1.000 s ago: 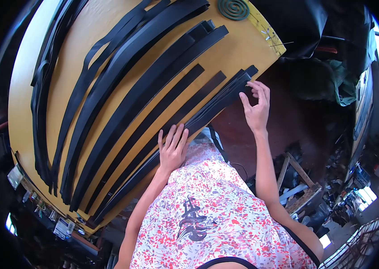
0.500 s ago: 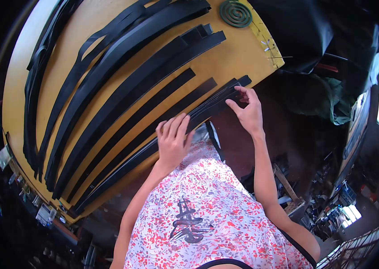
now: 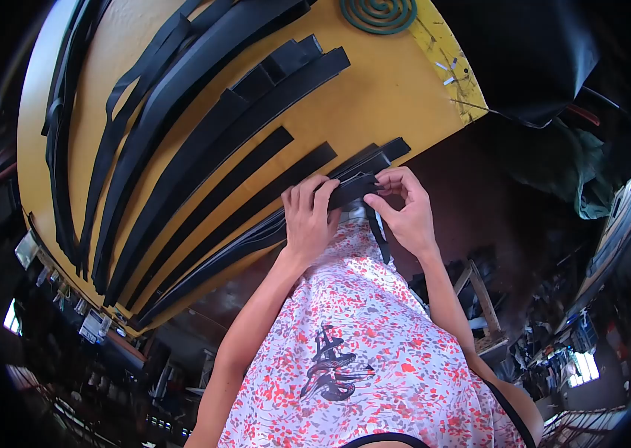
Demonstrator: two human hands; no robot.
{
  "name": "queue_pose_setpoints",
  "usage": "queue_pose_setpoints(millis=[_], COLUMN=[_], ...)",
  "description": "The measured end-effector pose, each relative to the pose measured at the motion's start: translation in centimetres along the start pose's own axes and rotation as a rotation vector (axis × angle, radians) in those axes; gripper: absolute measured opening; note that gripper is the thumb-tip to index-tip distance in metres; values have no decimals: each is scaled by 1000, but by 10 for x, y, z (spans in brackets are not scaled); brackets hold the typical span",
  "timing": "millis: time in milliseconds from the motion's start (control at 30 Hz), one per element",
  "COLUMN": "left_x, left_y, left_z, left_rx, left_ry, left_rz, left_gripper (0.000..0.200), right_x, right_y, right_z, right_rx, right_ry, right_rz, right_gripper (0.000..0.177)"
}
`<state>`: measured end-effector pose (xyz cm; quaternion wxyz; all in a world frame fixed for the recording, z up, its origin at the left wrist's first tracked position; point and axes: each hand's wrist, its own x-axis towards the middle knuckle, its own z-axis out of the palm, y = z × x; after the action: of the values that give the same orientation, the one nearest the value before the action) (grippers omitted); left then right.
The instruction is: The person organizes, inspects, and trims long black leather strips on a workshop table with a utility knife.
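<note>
A flat black strip (image 3: 350, 191) at the near edge of the yellow table (image 3: 397, 97) runs between my two hands. My right hand (image 3: 408, 214) is closed in a pinch on its right end, thumb below and fingers above. My left hand (image 3: 308, 222) lies over the strip further left, with its fingers bent across it and the thumb at the near side. Left of this hand, several layered black strips (image 3: 218, 252) continue along the table edge. Just beyond the held strip, the ends of other black strips (image 3: 391, 151) stick out.
Wider black strips (image 3: 203, 123) lie in curved rows across the table. A green spiral coil (image 3: 379, 13) sits at the far edge. Black sheeting (image 3: 547, 60) hangs to the right, and a wooden frame (image 3: 485, 302) stands below on the right.
My right hand has moved left and down, closing on the strip's end, which now lifts away from the stack. My left hand has shifted slightly right. The view has moved a little.
</note>
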<state>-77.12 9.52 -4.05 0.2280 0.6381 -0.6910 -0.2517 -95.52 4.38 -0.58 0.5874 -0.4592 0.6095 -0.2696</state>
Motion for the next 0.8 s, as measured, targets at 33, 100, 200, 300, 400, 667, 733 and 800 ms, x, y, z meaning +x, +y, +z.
queue_pose_setpoints(millis=[33,100,200,300,400,667,733,800], left_x=[-2,-2,-9,-14,-18,-25,-31,-36], left_y=[-1,-1,-5,-7,-2,2,-8,-19], left_z=[1,0,-1,-4,-9,-39,-50,-57], left_rx=[-27,-30,-70,-130,-85,106,130,127], left_ry=[0,23,58,65,45,-87,-138,-145], left_rz=[9,49,124,164,196,-52,-108,-85], left_gripper=[60,57,54,55,50,63,59,54], right_x=[0,1,0,-2,-8,-18,-21,-21], right_y=[1,3,-3,-6,-13,-18,-18,-18], right_z=[-2,-5,-11,-9,2,21,22,22], right_rx=[2,-39,-74,15,-19,-55,-29,-11], right_ry=[-5,-38,-141,-301,-342,-234,-233,-243], right_rz=[4,0,-15,-22,-54,-126,-128,-104], right_gripper=[28,38,53,65,53,21,22,25])
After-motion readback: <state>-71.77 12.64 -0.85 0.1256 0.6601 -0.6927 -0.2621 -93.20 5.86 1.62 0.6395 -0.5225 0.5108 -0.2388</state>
